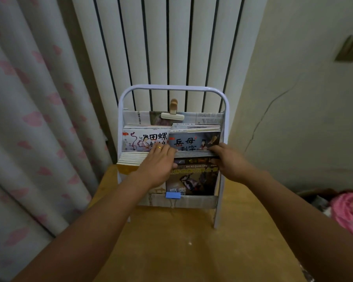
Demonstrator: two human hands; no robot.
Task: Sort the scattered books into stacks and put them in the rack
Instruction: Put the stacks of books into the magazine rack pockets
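Your left hand (158, 162) and right hand (228, 159) both grip the book stack (194, 143) on the rack (226, 110)'s upper right tier.

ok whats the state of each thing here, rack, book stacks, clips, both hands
rack: upright on the wooden table, lined with newspaper
right upper stack: in the rack, gripped at both sides
left upper stack: standing in the rack
dark book: in the lower tier, cover facing out
wooden clip: clamped on top newspaper
blue clip: clamped on lower edge
left hand: gripping the stack
right hand: gripping the stack
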